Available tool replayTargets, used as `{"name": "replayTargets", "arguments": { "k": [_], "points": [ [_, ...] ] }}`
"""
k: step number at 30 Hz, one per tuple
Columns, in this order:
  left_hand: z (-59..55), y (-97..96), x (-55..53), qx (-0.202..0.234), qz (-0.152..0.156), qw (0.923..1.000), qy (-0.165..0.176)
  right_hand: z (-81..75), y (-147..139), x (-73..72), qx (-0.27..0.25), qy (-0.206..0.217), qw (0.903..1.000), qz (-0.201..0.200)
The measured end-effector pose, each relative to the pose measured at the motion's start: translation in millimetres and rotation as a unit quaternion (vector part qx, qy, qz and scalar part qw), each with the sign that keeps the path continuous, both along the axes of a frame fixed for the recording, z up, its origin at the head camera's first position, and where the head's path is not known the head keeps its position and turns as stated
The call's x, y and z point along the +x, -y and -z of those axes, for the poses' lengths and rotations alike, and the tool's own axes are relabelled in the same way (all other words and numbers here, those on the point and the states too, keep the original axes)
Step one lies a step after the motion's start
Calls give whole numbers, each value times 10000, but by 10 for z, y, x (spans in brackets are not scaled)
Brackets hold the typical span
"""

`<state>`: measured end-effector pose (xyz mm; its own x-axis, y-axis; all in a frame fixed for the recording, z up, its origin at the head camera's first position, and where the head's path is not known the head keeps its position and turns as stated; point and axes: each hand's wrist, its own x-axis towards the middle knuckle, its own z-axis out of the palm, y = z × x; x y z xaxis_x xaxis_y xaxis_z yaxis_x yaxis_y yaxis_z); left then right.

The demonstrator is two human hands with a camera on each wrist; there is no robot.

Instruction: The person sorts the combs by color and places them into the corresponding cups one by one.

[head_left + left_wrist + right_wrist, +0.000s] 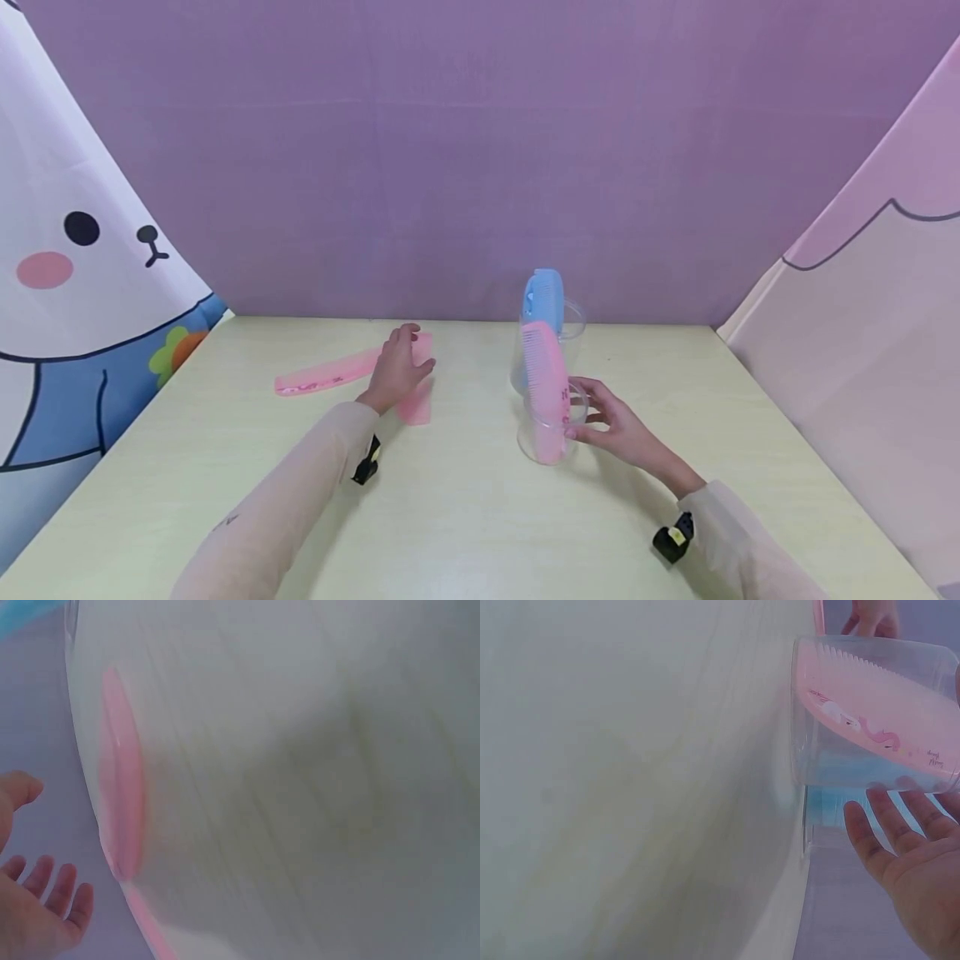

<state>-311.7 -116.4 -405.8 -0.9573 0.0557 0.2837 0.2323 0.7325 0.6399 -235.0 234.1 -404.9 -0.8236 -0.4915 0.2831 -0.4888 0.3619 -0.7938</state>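
My left hand [397,367] is over two pink pieces on the table, its fingers loosely bent and apart from them in the left wrist view. One is a long flat pink strip [322,379] with print at its left end; the other, a shorter pink piece [415,408], is partly hidden by the hand. A pink comb [546,375] with a flamingo print leans upright in a clear plastic cup [802,750]. My right hand [618,425] holds this cup at its right side, thumb in front and fingers behind.
Behind the near cup stands another clear cup [576,321] with a blue comb [543,300] in it. A purple backdrop [450,167] rises at the table's far edge. Printed cloths hang at the left and right.
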Motion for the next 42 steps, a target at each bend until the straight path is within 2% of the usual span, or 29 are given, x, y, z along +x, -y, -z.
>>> {"name": "replayTargets", "arguments": {
  "k": [13, 22, 26, 32, 42],
  "points": [
    [92, 75, -63, -949, -274, 9933, 601, -10, 5, -5, -8, 49, 10000, -4],
    [124, 35, -66, -1329, -306, 9883, 681, -15, 6, -6, -3, 85, 10000, -14],
    [137, 26, -79, -1282, -298, 9878, 835, -10, -1, -7, -13, 100, 9999, -14],
    [112, 22, -79, -1325, -330, 9867, 887, -11, 0, -3, 5, 78, 10000, -12],
    [50, 11, -95, -670, -440, 9881, 1314, -25, 2, 1, 35, 37, 10000, -10]
  ]
}}
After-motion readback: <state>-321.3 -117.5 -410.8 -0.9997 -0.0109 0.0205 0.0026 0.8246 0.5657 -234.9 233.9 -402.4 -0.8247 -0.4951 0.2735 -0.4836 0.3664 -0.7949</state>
